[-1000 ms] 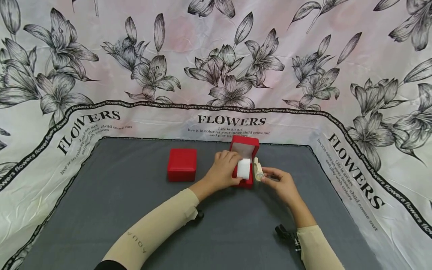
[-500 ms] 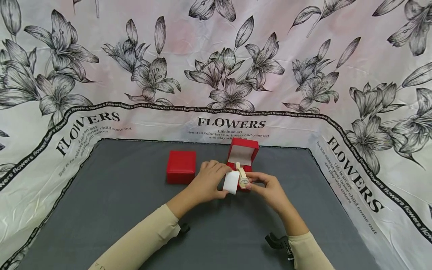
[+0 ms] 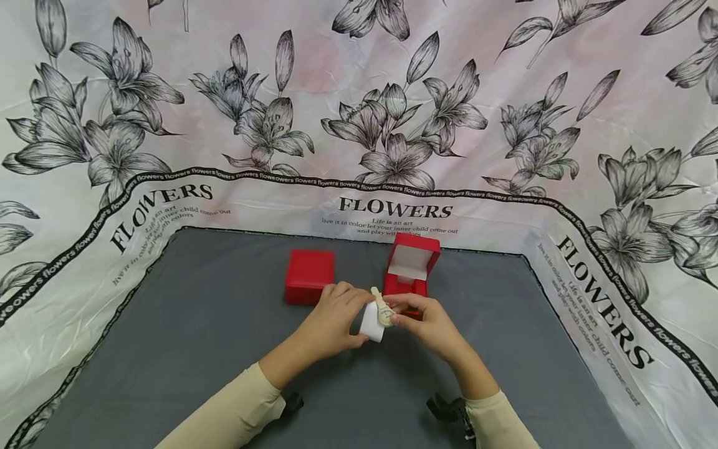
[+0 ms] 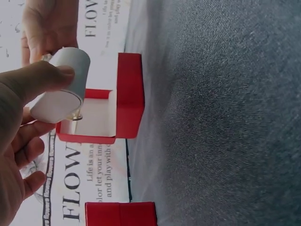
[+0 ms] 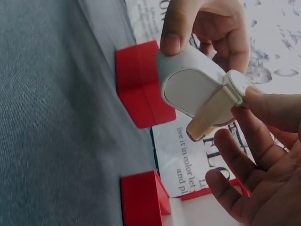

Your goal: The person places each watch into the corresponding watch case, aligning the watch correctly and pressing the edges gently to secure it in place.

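Observation:
My left hand (image 3: pixel 331 318) grips a white watch cushion (image 3: pixel 371 323) between thumb and fingers, raised above the grey cloth. In the left wrist view the thumb presses the side of the rounded cushion (image 4: pixel 75 75). A cream wristwatch (image 3: pixel 384 313) with a round dial is pinched at its case by my right hand (image 3: pixel 426 324). The watch lies against the cushion's right end, its strap (image 5: pixel 211 110) crossing the flat end face in the right wrist view. Behind the hands an open red box (image 3: pixel 412 265) with a pale lid lining stands on the cloth.
A closed red box (image 3: pixel 310 276) sits to the left of the open one, close behind my left hand. Grey cloth (image 3: pixel 213 324) covers the table, bordered by a white flower-printed sheet (image 3: pixel 269 199) that rises at the back.
My left hand has lifted the white cushion out of the open red box and toward me. My right hand has brought the watch leftward, from beside the box to the cushion.

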### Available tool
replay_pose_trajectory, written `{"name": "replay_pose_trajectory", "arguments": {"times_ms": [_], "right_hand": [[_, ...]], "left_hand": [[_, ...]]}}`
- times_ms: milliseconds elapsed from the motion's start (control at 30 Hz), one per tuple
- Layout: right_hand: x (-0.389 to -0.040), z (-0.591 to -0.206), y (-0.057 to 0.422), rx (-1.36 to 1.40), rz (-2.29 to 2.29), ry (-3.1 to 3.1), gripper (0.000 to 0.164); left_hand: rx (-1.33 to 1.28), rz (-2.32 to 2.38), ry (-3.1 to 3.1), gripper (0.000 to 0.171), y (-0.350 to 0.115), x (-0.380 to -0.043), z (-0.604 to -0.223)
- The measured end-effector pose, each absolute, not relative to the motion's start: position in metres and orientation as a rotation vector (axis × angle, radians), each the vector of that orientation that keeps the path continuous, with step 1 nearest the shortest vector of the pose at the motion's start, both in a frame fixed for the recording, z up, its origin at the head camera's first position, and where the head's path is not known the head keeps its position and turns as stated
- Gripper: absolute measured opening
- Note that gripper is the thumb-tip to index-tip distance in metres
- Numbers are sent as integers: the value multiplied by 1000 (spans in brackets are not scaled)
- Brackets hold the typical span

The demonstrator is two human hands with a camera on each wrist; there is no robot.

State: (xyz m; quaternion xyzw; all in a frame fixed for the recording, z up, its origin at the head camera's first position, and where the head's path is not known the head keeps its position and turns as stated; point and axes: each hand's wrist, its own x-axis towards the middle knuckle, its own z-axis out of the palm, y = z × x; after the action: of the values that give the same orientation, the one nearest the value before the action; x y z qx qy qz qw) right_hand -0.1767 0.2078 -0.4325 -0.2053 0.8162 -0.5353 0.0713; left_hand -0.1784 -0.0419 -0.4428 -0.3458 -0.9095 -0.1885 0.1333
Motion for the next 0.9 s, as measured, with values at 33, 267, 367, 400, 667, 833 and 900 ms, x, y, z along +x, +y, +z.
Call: {"name": "replay_pose_trajectory", "arguments": {"times_ms": [33, 267, 367, 400, 667, 833, 900], "right_hand": [[-176, -433, 207, -627, -1610, 2455, 36], [-171, -438, 198, -698, -1602, 2427, 32], [-168, -443, 196, -691, -1580, 2416, 35], [-166, -444, 195, -680, -1579, 2418, 36], [-160, -448, 188, -708, -1607, 2523, 33], [-161, -445, 182, -777, -1597, 2617, 33], [-160, -445, 180, -780, -1582, 2642, 40]], "left_hand": [[-1002, -558, -2638, 74, -43, -177, -443], [-941, -706, -2699, 69, -50, -169, -448], [-947, -720, -2727, 68, -53, -166, -453], [-951, -721, -2733, 68, -54, -164, -454], [-885, -803, -2690, 68, -63, -161, -447], [-831, -844, -2653, 65, -66, -163, -446], [-814, -858, -2643, 64, -66, -162, -447]]}}
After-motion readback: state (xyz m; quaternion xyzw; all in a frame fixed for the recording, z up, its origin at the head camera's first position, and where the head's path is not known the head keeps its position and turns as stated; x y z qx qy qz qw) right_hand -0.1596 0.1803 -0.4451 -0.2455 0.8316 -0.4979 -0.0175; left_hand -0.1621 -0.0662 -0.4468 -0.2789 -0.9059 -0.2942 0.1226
